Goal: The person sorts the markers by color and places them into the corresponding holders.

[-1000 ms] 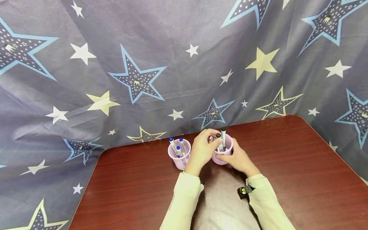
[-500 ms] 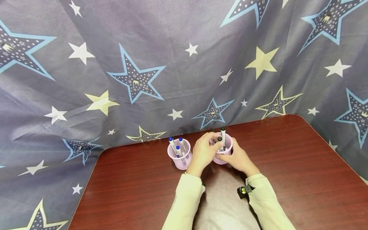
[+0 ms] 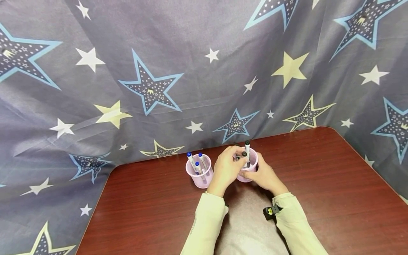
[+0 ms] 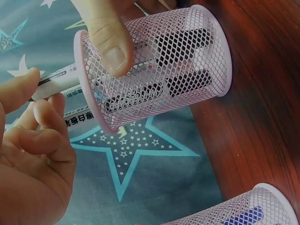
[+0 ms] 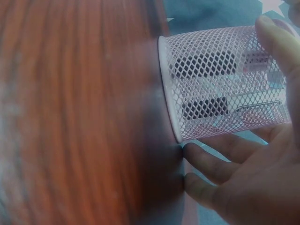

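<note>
My left hand (image 3: 225,168) is over the left side of a pink mesh pen cup (image 3: 244,178). Its thumb and fingers pinch a white whiteboard marker with a black end (image 4: 58,83), whose lower part is inside the cup. My right hand (image 3: 267,176) holds the same cup from the right, thumb across the near wall and fingers around the far side. Another black-ended whiteboard marker (image 3: 247,150) stands upright in this cup. Through the mesh in the right wrist view, dark marker caps (image 5: 206,108) show near the bottom. My left fingers partly hide the cup's contents in the head view.
To the left stands a second pink mesh cup (image 3: 200,183) holding several blue-ended markers (image 3: 190,157). Both cups are on a reddish-brown wooden table (image 3: 153,205), near its back edge. A grey star-patterned curtain (image 3: 178,46) hangs right behind.
My left hand has moved slightly down and right, and the pinched whiteboard marker sits a little lower in the cup. The right hand keeps its hold on the cup.
</note>
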Available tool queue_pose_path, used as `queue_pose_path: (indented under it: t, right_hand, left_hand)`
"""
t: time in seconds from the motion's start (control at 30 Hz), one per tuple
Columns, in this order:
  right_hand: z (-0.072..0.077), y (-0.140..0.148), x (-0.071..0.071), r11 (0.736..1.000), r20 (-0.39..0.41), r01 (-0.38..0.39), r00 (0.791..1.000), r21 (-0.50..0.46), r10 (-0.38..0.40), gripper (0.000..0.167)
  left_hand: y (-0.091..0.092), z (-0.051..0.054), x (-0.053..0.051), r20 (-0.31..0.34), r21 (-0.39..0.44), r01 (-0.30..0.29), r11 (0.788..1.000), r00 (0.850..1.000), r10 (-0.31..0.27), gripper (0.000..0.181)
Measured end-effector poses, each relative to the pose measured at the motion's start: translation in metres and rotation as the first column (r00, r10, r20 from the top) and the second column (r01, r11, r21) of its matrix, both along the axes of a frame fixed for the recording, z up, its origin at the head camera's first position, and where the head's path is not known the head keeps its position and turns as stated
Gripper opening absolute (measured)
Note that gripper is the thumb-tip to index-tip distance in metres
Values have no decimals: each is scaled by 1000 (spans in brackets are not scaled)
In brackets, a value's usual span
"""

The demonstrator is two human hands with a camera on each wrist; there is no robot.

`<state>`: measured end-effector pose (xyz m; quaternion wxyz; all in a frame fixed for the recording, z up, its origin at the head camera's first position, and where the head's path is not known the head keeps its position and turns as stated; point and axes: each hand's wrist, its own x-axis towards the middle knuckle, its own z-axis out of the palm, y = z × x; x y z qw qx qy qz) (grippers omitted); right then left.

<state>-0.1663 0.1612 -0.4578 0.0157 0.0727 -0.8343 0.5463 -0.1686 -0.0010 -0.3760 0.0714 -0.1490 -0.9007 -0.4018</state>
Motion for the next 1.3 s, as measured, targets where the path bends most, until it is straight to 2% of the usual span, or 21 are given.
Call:
queue_pose_path:
  t: [0.43,0.67,1.03,1.17,1.3]
  right_hand:
    - [-4,1,-2,1000,-24,4,1000,26,-3,89]
    - [-4,2,-2,1000,-22,5,1000,23,-5,88]
    - [-3,3,-4,999,-25,-1,1000,32,1,88]
    - [-3,3,-4,1000,-32,-1,999,26,2,89]
    - [-3,3,-4,1000,-33,-2,999,23,3,90]
  left_hand:
    - [0,6,1,-24,57,1,998,1000,1,16]
    - [0,7,2,-19,61,4,998,1000,-3,15]
    - [-2,16,6,-53,77,26,997,998,-22,18]
    - [-6,23,13,-105,133,51,990,994,-37,16]
    - [-16,31,27,-203,210,80,975,979,-37,13]
